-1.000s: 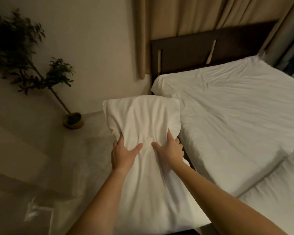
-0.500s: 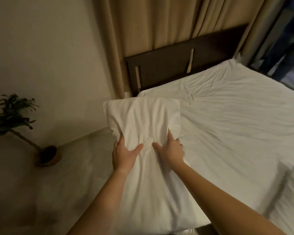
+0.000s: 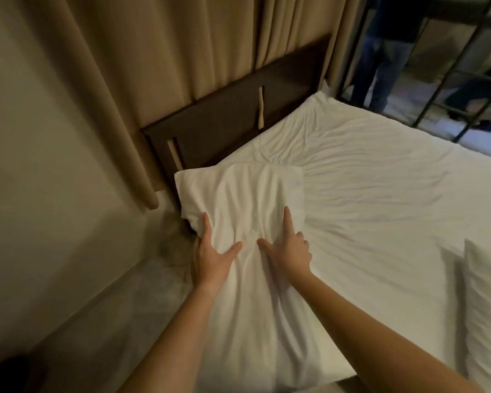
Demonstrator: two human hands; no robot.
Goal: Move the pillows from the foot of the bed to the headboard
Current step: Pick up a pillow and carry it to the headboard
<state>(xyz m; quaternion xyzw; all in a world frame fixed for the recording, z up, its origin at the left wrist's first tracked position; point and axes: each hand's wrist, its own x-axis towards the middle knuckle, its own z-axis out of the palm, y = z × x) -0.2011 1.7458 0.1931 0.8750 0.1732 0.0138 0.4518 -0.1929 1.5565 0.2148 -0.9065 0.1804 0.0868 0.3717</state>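
Two bare hands are gripping a white pillow — the left hand pinching its left edge, the right hand its right, fingers closed into the fabric. The pillow is hanging over the bed's near-left corner, near the dark headboard — a second pillow is lying at right.

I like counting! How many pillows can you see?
2: one pillow held in both hands near the headboard, another pillow on the bed's right edge. More may be out of view.

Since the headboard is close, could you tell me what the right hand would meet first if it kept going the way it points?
Probably the headboard, pillow leading the right hand; depth is unclear.
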